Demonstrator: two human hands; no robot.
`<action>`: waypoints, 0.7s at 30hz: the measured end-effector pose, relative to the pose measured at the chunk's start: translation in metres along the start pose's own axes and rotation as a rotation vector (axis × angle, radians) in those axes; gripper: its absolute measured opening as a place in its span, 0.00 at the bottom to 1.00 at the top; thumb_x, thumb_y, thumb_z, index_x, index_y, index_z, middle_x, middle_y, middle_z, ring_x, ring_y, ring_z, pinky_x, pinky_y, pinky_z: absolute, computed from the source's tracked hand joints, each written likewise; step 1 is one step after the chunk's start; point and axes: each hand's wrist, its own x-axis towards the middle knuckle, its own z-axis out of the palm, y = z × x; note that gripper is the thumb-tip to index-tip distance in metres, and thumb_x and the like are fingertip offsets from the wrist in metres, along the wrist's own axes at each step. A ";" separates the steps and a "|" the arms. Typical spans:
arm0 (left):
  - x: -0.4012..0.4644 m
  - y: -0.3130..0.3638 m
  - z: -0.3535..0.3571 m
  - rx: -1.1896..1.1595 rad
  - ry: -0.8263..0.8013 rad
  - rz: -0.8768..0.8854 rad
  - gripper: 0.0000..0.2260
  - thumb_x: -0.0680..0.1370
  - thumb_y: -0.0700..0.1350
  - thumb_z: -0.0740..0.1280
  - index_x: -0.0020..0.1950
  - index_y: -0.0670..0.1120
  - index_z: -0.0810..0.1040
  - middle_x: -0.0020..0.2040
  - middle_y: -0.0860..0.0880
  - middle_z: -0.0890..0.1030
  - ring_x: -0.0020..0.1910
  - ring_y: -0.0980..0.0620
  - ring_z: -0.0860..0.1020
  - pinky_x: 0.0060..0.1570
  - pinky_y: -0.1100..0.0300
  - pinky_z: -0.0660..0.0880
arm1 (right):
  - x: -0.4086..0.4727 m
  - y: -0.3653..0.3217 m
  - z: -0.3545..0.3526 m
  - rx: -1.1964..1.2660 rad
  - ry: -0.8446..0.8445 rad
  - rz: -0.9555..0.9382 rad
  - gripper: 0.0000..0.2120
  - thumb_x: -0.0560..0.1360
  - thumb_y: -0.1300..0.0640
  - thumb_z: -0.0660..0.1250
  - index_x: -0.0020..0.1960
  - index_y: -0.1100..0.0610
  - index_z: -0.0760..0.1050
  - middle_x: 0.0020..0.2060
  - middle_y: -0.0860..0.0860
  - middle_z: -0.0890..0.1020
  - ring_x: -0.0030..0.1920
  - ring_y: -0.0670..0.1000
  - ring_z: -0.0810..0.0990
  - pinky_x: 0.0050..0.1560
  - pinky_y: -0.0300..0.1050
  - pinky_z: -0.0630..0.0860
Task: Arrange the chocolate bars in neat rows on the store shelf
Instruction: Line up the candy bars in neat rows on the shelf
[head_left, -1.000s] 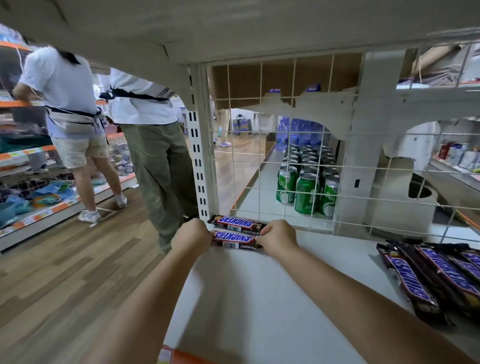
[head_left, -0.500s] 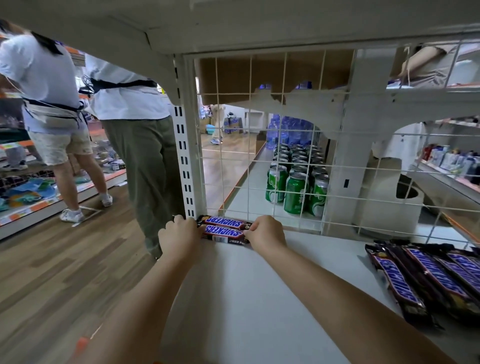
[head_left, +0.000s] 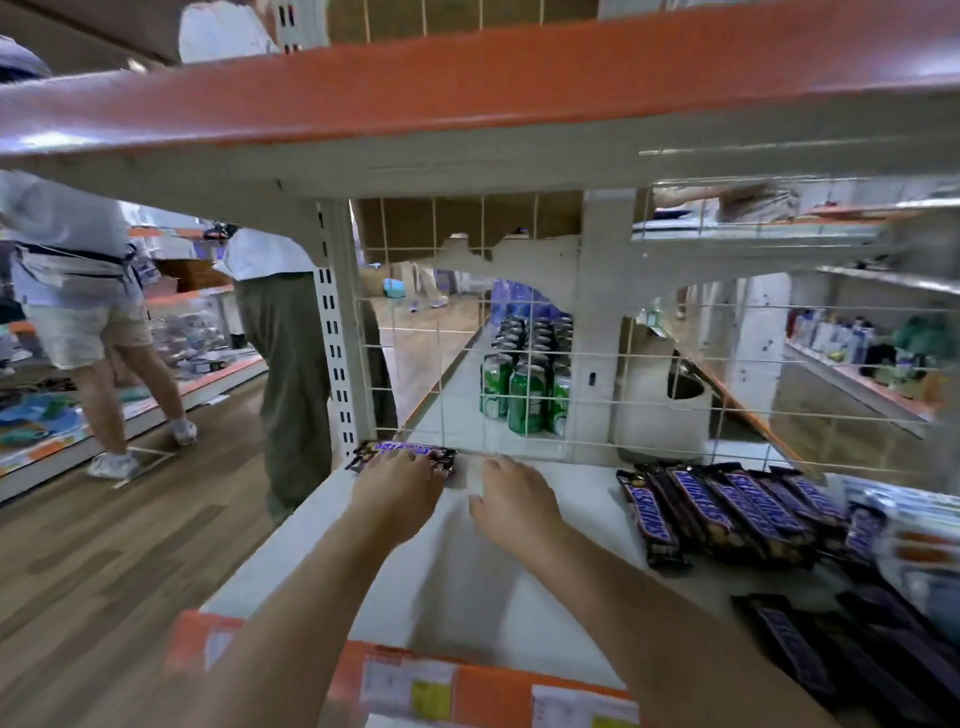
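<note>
Your left hand (head_left: 397, 480) rests flat, fingers straight, on the chocolate bars (head_left: 402, 451) at the shelf's (head_left: 467, 587) far left. Your right hand (head_left: 514, 499) hovers beside them, blurred; finger state undeterminable.

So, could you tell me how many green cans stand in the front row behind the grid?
3: left can, middle can and right can, side by side behind the wire grid; further cans behind them are partly hidden.

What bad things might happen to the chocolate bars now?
The bars under the left hand sit at the shelf's left end, so a nudge might tip them onto the floor. The right hand is blurred, moving; swinging right, it could scatter the loose pile of bars.
</note>
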 end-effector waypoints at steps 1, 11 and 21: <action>-0.006 0.008 -0.002 -0.012 -0.009 0.023 0.18 0.81 0.51 0.52 0.58 0.44 0.76 0.60 0.44 0.77 0.60 0.44 0.74 0.56 0.56 0.69 | -0.010 0.004 -0.004 -0.002 0.001 0.008 0.16 0.79 0.55 0.57 0.63 0.61 0.69 0.62 0.57 0.73 0.62 0.58 0.72 0.62 0.48 0.67; -0.054 0.087 -0.023 -0.046 -0.108 0.159 0.21 0.82 0.53 0.51 0.62 0.39 0.73 0.62 0.40 0.74 0.62 0.41 0.73 0.58 0.50 0.71 | -0.083 0.048 -0.045 -0.092 0.035 0.121 0.16 0.78 0.55 0.58 0.61 0.63 0.70 0.60 0.59 0.74 0.60 0.60 0.74 0.57 0.49 0.70; -0.075 0.112 -0.047 0.019 -0.078 0.192 0.21 0.82 0.53 0.50 0.63 0.39 0.71 0.61 0.41 0.73 0.61 0.42 0.72 0.58 0.50 0.72 | -0.110 0.081 -0.066 -0.070 0.059 0.231 0.14 0.79 0.55 0.57 0.60 0.62 0.70 0.59 0.58 0.75 0.59 0.59 0.74 0.54 0.48 0.72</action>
